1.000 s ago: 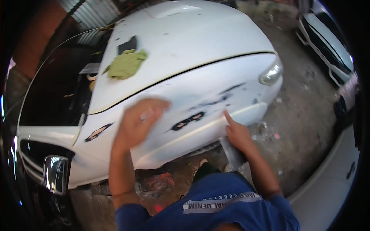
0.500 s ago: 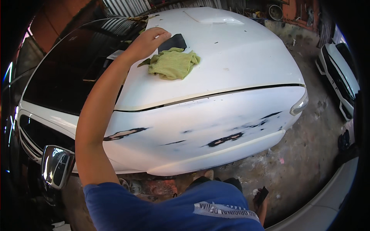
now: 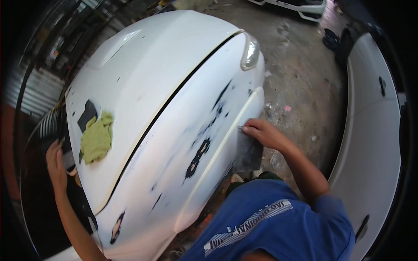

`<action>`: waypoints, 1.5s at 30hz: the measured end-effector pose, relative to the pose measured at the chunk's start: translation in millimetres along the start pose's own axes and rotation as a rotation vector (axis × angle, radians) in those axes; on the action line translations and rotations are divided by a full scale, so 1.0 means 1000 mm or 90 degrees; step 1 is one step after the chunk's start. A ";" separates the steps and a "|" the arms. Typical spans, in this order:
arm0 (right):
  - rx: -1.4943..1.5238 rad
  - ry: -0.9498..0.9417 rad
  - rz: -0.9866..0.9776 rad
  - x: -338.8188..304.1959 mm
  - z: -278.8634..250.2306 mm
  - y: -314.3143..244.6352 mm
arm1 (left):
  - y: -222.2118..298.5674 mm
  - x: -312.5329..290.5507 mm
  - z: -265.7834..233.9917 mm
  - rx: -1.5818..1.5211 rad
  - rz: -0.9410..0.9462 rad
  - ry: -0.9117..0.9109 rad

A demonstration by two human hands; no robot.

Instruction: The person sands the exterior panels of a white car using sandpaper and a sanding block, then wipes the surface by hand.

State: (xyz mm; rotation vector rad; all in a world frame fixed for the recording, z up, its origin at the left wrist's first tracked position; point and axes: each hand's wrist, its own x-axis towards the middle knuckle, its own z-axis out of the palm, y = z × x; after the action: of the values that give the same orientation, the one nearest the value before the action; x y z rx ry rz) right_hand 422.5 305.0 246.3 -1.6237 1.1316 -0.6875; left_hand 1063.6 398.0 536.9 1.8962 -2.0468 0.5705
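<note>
My left hand (image 3: 55, 163) is over the dark windshield beside the hood's edge, its fingers stretched out, with nothing visible in them. Close by on the white hood (image 3: 143, 65) lie a crumpled green cloth (image 3: 96, 138) and a dark sheet (image 3: 87, 115), partly under the cloth. My right hand (image 3: 263, 134) pinches the upper edge of a sheet of dark sandpaper (image 3: 248, 154), which hangs down beside the fender. The white fender (image 3: 174, 130) shows sanded, cloudy paint with black-edged bare patches (image 3: 198, 158). Pale tape runs along its lower ridge.
The headlight (image 3: 250, 53) is at the fender's far end. To the right stands a light-coloured car side (image 3: 370, 108) with door handles, across a stained concrete floor (image 3: 300, 87). Another white vehicle (image 3: 300, 8) is at the far end.
My view has turned toward the right. My left hand has left the dark sheet by the cloth and hangs over the windshield. My right hand has risen to the fender with the sandpaper.
</note>
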 end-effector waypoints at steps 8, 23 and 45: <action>0.117 0.011 0.028 0.040 0.027 0.017 | -0.111 -0.061 -0.066 0.452 -0.016 0.176; 0.170 0.066 0.028 0.066 0.036 0.023 | -0.135 -0.045 -0.068 0.387 -0.041 0.211; 0.161 0.034 0.032 0.070 0.032 0.018 | -0.135 -0.048 -0.066 0.438 -0.062 0.184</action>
State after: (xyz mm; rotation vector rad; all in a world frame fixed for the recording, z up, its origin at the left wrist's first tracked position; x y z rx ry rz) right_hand 471.3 252.7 212.7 -1.3670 1.0730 -0.8106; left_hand 1198.6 464.0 584.4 2.0653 -1.6782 1.5758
